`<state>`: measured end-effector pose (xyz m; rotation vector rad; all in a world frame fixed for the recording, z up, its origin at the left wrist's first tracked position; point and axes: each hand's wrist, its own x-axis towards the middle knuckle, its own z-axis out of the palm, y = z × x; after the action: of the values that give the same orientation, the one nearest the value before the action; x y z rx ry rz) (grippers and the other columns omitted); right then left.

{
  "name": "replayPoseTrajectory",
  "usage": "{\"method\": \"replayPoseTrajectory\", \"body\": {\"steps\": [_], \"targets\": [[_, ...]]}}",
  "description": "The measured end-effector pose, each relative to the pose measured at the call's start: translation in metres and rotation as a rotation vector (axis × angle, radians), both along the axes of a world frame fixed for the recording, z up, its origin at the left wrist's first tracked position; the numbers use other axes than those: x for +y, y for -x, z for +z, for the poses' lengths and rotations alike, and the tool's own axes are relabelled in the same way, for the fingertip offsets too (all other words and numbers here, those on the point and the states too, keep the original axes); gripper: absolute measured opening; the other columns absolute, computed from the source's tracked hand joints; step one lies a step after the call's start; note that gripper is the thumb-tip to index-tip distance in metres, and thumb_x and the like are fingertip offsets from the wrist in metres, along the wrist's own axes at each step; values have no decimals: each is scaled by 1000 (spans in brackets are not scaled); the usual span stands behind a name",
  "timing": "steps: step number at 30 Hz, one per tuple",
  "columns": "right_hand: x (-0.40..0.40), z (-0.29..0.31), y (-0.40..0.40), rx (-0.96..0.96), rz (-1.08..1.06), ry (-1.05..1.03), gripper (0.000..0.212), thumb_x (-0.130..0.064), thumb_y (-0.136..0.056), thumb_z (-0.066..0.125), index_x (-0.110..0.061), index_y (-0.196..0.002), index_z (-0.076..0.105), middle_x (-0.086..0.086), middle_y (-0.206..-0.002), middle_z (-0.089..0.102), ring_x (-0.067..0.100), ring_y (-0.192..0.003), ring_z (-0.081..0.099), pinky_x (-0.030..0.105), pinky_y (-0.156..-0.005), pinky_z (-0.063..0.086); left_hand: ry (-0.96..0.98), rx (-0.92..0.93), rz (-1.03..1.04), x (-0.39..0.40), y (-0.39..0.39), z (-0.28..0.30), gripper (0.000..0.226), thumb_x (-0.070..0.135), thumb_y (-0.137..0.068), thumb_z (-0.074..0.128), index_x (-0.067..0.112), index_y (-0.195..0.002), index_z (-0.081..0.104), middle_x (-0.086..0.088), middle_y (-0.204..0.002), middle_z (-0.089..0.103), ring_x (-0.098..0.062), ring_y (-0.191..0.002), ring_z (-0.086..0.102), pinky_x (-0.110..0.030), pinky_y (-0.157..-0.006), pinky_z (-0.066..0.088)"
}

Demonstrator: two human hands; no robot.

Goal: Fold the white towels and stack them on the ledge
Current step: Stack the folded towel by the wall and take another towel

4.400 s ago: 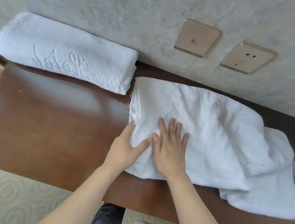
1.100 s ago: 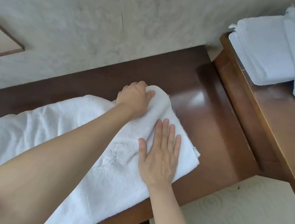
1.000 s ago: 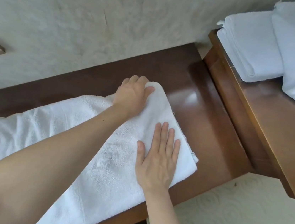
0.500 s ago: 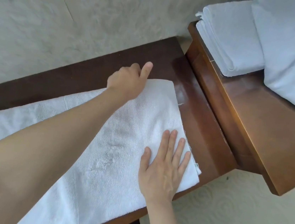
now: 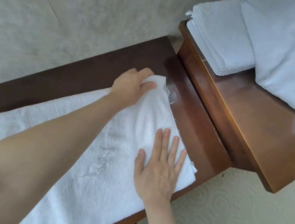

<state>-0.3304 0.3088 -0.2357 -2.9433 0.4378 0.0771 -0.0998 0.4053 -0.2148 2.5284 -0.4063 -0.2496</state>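
The white towel (image 5: 86, 152) lies spread lengthwise along the dark tabletop (image 5: 195, 125), its short end toward the lighter wooden ledge (image 5: 253, 124) that stands just beside and above that tabletop; the cloth runs away from the ledge and out of view at the lower edge. The left hand (image 5: 133, 87) grips the corner of the towel's end nearest the ledge on the wall side, fingers and thumb curled round a lifted bunch of cloth; the right hand (image 5: 158, 167) lies flat with straight, spread fingers, pressing the near corner of the same end down onto the tabletop; the two hands are apart, one at each corner.

By its look the towel is soft terry, light and limp; it should drape rather than hold a shape, so a fold will likely want both end corners carried together, with a flat palm to smooth it; loose threads fray from the end hem facing the ledge, so a pinch well inside the hem seems wiser than on the fringe. A faint pressed pattern shows in the pile away from the ledge, but no letters can be read; a small tag at the near corner is too small to make out. On the ledge a folded towel stack (image 5: 221, 35) sits beside a white pillow (image 5: 287, 54).
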Motion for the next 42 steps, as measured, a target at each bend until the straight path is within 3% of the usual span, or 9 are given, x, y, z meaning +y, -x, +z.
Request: {"method": "replayPoseTrajectory", "body": {"steps": [4, 6, 11, 15, 21, 28, 36, 40, 42], "targets": [[-11, 2, -6, 13, 44, -10, 69, -53, -103, 25, -18, -161, 10, 0, -169, 3, 22, -155, -2, 55, -123, 11, -31, -263, 75, 6, 39, 3, 44, 40, -103, 43, 20, -142, 49, -3, -139, 54, -26, -131, 46, -38, -105, 28], [-19, 3, -14, 28, 66, -12, 69, -54, -102, 24, -20, -161, 9, -1, -169, 2, 21, -155, -3, 53, -124, 9, -71, -322, 10, 28, 70, 2, 48, 39, -104, 40, 16, -145, 47, -5, -151, 47, -26, -142, 38, -41, -111, 27], [-46, 8, -35, 76, 120, -8, 70, -57, -102, 19, -22, -161, 4, -3, -168, -3, 18, -154, -8, 50, -125, 3, -382, -171, -20, 93, 147, -12, 65, 58, -101, 26, 28, -158, 24, -4, -167, 12, -26, -155, 4, -51, -123, 7], [-30, 13, -41, 8, 67, -38, 70, -56, -103, 21, -20, -161, 6, 1, -168, 0, 21, -155, -5, 53, -124, 3, -473, -128, -8, 103, 161, -19, 72, 67, -98, 22, 34, -160, 6, 1, -168, -3, -31, -154, -4, -60, -121, 6], [2, 7, -65, 32, 458, 14, 62, -56, -104, 20, -32, -160, 11, 0, -168, 4, 21, -155, -2, 52, -123, 9, -431, -116, -53, 122, 175, -17, 69, 62, -100, 22, 30, -160, 8, 1, -168, 1, -25, -155, -2, -56, -122, 9], [1, 3, -66, 9, 417, 42, 62, -57, -104, 15, -30, -160, 16, 0, -168, 8, 20, -155, 1, 51, -124, 10, -465, -50, 70, 165, 222, -11, 67, 59, -101, 21, 30, -160, 9, 2, -168, 0, -25, -155, 0, -56, -121, 13], [-3, 5, -68, 32, 363, 48, 61, -55, -104, 12, -32, -160, 10, 0, -168, 5, 18, -155, -2, 50, -124, 7, -372, -7, 171, 73, 154, -13, 69, 61, -101, 9, 28, -160, -5, -5, -167, -11, -28, -152, -17, -53, -123, -3], [-21, 12, -100, 42, -56, 59, 64, -53, -104, 15, -26, -161, 8, 6, -168, 7, 31, -154, 0, 54, -123, 2, -402, -39, 212, 67, 147, -18, 70, 60, -101, 14, 26, -160, -6, -3, -168, -9, -28, -154, -11, -53, -124, 1], [-4, 19, -124, -21, 44, 4, 64, -49, -105, 16, -19, -161, 8, 8, -168, 8, 30, -154, 1, 52, -124, 1, -385, -55, 218, 66, 148, -20, 72, 57, -100, 20, 24, -160, -4, -1, -168, -7, -27, -154, -9, -52, -123, 2]]}}
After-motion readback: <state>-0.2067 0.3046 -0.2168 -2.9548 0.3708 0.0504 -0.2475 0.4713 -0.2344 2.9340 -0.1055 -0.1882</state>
